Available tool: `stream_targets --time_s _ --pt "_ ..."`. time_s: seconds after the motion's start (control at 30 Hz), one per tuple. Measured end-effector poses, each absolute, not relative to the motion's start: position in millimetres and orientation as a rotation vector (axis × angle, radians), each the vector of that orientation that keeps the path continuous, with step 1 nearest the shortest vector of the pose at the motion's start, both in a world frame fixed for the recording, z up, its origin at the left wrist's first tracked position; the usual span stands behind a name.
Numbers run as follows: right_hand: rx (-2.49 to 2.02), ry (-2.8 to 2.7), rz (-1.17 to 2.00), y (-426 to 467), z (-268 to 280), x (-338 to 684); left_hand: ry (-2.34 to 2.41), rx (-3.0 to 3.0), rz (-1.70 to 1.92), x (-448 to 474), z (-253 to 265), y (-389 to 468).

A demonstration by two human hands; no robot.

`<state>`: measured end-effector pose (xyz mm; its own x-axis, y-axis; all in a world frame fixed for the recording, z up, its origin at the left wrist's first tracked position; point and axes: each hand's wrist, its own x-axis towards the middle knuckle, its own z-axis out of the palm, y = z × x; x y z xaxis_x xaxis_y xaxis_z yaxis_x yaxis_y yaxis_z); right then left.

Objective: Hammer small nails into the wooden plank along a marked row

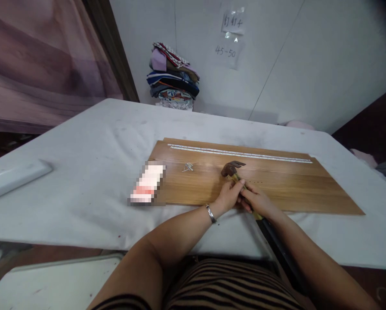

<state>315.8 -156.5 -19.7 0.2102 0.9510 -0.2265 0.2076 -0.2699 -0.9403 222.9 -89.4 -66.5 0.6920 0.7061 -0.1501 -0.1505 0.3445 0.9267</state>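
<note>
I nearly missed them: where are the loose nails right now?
In the head view, the loose nails lie toward the left end of the wooden board, between the pixelated rectangle and the hammer head.

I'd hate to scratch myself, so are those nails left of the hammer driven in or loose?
Loose: the nails lie crisscrossed in a small heap on the wooden board.

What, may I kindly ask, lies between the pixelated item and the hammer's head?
A small cluster of loose nails lies there on the wooden board, with the board bare on either side of it, as the head view shows.
</note>
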Motion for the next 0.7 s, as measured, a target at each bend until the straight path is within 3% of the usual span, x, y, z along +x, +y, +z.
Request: stream_targets --time_s 0.7 --pt "-1.693 -1.127 1.16 -154.7 -14.1 314.9 0.578 1.094 0.622 222.5 -66.7 -88.6"
